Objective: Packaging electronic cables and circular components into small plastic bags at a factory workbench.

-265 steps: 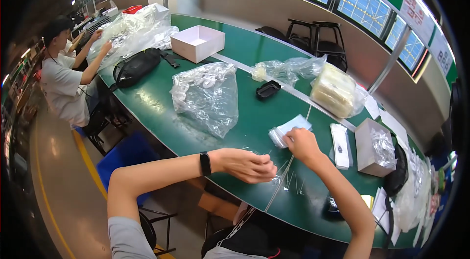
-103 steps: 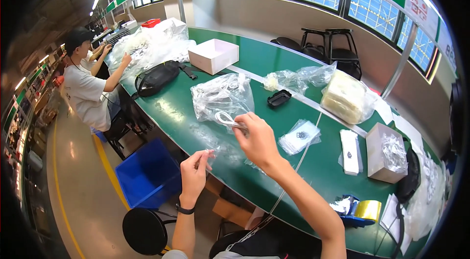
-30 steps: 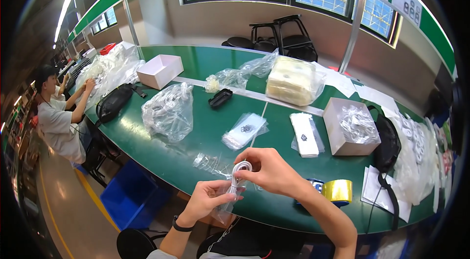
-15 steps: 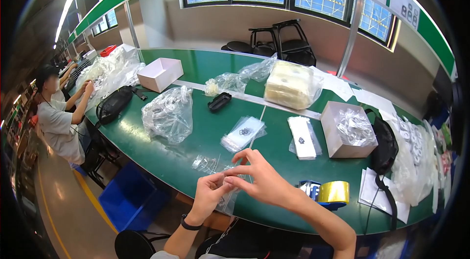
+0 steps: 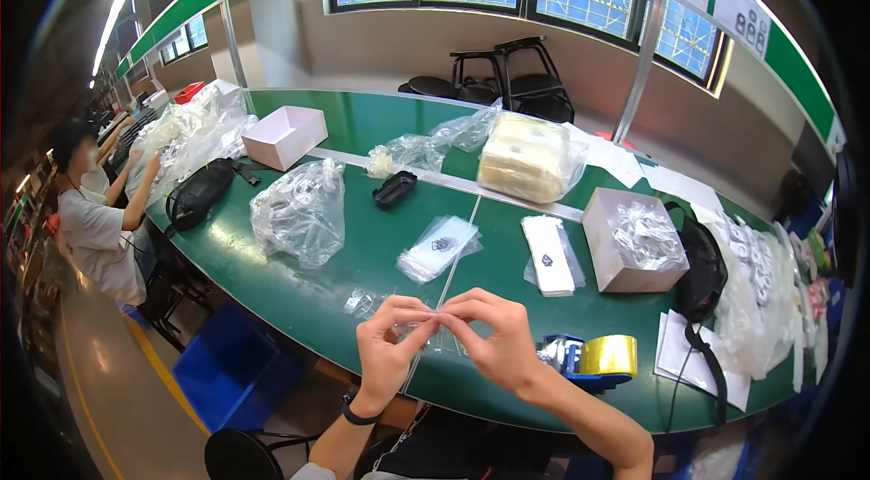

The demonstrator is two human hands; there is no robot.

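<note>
1. Green across the tabletop; at the lower centre of the frame, left hand and right hand fingertip to fingertip, thumb and forefinger of each pinched together.
2. Judged part-way: pale box at centre right, already heaped with crinkled clear-and-white pieces.
3. Apparently left over: flat clear sleeves stacked near mid-frame, white sleeves right of those, plus a bulging clear bag of white pieces at centre left.
4. Between the fingertips: too small and covered to identify. Clear plastic just below in the frame; cannot tell whether gripped or lying on the tabletop.
5. Yellow tape roll right of the right hand; clear scraps just up-left of the left hand.
</note>
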